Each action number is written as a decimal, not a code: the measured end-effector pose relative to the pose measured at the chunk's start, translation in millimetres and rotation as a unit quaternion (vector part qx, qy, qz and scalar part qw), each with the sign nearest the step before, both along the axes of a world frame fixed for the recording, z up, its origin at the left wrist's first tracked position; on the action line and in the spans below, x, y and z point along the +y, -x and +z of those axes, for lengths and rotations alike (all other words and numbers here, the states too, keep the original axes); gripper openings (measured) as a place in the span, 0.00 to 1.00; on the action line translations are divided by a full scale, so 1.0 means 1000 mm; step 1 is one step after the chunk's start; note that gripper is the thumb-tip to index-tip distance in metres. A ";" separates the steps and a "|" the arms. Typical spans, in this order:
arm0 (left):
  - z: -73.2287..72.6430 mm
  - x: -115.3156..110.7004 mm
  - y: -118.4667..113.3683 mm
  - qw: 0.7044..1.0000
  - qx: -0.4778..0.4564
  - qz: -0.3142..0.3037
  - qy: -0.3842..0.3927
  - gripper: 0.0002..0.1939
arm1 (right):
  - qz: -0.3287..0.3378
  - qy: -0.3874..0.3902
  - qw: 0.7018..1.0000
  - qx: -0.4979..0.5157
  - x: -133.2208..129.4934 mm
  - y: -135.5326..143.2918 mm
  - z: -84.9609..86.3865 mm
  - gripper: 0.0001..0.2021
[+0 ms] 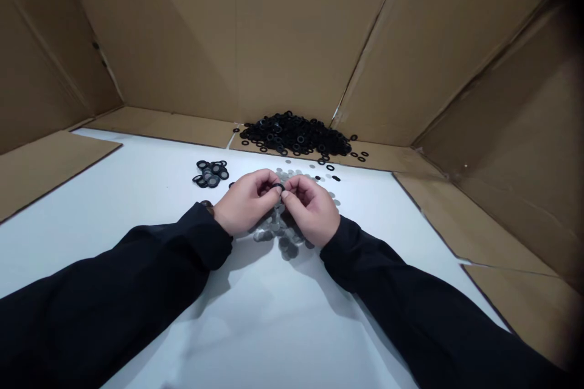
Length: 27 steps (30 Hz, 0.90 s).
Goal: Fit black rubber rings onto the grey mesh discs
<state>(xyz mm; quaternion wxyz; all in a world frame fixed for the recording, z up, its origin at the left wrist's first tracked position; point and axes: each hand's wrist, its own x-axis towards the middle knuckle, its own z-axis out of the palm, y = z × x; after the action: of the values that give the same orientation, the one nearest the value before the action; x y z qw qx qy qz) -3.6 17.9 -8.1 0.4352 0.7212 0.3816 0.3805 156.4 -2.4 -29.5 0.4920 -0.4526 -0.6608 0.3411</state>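
My left hand (247,200) and my right hand (314,209) meet above the middle of the white table. Between thumb and fingers, the left pinches a small black rubber ring (278,185). The right thumb and fingers close on the ring's other side; whether a disc sits inside it cannot be made out. Beneath both hands spreads a heap of thin grey discs (288,249), partly hidden by them. Left of my left hand lies a small pile of black rings with grey discs set in them (211,175).
A large heap of loose black rings (296,135) rests against the back cardboard wall (283,36). Several stray rings (330,168) lie in front of it. Cardboard strips (168,126) border the white table (283,328), and cardboard walls rise on both sides.
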 end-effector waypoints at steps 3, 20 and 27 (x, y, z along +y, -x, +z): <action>-0.002 0.000 0.001 1.000 0.010 -0.003 -0.002 0.05 | -0.018 -0.013 1.000 -0.008 0.001 -0.001 -0.001 0.06; 0.002 -0.003 -0.002 1.000 0.008 0.009 0.010 0.05 | 0.001 -0.009 1.000 -0.016 0.003 -0.003 -0.009 0.07; 0.000 -0.003 -0.002 1.000 -0.008 0.009 0.028 0.05 | 0.011 0.006 1.000 0.009 0.003 -0.003 -0.007 0.08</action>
<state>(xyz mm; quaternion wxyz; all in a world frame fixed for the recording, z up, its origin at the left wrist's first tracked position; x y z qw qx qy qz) -1.2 15.2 -8.0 0.4548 0.7026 0.3947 0.3792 159.0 1.0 -36.1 0.4919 -0.4450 -0.6592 0.3543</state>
